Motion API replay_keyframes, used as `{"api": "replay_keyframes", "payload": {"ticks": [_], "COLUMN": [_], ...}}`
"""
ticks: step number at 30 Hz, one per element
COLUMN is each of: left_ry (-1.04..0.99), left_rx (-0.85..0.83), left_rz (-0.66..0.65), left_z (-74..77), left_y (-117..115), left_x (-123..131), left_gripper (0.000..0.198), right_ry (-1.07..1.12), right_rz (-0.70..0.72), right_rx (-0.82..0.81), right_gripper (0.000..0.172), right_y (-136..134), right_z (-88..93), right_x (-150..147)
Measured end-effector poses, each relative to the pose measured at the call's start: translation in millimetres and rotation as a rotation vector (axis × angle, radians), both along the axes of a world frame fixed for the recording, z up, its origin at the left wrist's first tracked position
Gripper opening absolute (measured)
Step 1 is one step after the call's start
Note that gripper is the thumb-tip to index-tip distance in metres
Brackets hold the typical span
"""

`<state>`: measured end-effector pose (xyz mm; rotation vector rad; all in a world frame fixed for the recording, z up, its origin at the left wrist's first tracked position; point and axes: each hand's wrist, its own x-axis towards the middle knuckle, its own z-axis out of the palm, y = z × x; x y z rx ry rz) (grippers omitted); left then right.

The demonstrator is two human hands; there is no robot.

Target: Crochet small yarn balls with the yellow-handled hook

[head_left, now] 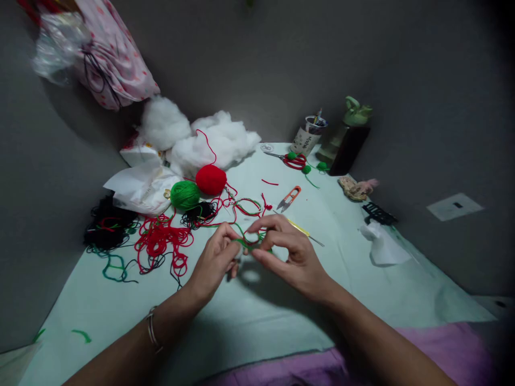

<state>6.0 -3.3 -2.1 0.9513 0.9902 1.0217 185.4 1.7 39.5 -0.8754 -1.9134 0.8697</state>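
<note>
Over the middle of the table, my left hand (pixel 214 262) is closed in a pinch on a strand of green yarn (pixel 238 241). My right hand (pixel 298 258) has its thumb and index finger curved round a small loop of yarn, red and green, at the fingertips. Its exact hold is partly hidden. Just beyond the right hand lies a yellow-handled crochet hook (pixel 301 229), partly covered by the fingers. Orange thread snips (pixel 289 198) rest farther back. A green yarn ball (pixel 185 195) and a red yarn ball (pixel 211 179) sit behind the left hand.
Tangled red yarn (pixel 159 238) and black yarn (pixel 107 222) spread at the left. White stuffing (pixel 217 140) is heaped against the wall. Red-handled scissors (pixel 296 161), a pen cup (pixel 306 139) and a bottle (pixel 332 140) stand or lie at the back right; crumpled tissue (pixel 384 246) lies right.
</note>
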Motion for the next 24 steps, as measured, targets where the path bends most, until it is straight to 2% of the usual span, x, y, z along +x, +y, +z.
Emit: {"api": "replay_keyframes", "payload": {"ticks": [2,3,4,6,8,11,13,16,19,21,24], "left_ry": [-0.030,-0.043,-0.054,-0.070,-0.071,-0.050,-0.035,-0.026,-0.035,-0.036,-0.013], "left_rx": [-0.027,-0.038,-0.047,-0.051,-0.036,0.001,0.024,0.048,0.063,0.074,0.108], "left_rz": [-0.008,-0.006,-0.001,0.012,0.026,0.045,0.051,0.041,0.000,-0.043,-0.092], "left_z": [0.3,0.6,0.8,0.3,-1.6,-6.2,-8.6,-8.5,-3.0,1.9,7.1], "left_y": [0.6,0.7,0.7,0.2,-0.9,-3.0,-4.1,-5.2,-6.5,-7.5,-8.3], "left_x": [0.8,1.0,1.0,0.6,0.3,1.3,3.0,5.2,5.0,3.5,1.1], "left_gripper": [0.013,0.012,0.011,0.010,0.009,0.010,0.011,0.012,0.017,0.021,0.024], "right_ry": [0.215,0.271,0.273,0.137,-0.063,-0.251,-0.297,-0.291,-0.155,-0.063,-0.043], "right_rz": [0.178,0.204,0.166,-0.022,-0.131,-0.079,-0.070,-0.042,0.061,0.028,-0.074], "right_rx": [-0.221,-0.316,-0.369,-0.347,-0.285,-0.275,-0.285,-0.334,-0.493,-0.558,-0.528], "right_gripper": [0.030,0.029,0.023,0.013,0.017,0.010,0.017,0.025,0.031,0.038,0.039], "right_y": [-1.8,-2.3,-2.4,-0.9,1.6,3.8,3.9,3.9,5.4,6.9,8.1], "right_z": [2.1,1.8,0.4,-4.5,-10.6,-17.0,-18.2,-16.0,-11.6,-9.5,-8.9], "right_x": [-0.7,-1.2,-1.8,-2.6,-3.1,-4.4,-5.6,-6.8,-6.3,-5.0,-2.7]}}
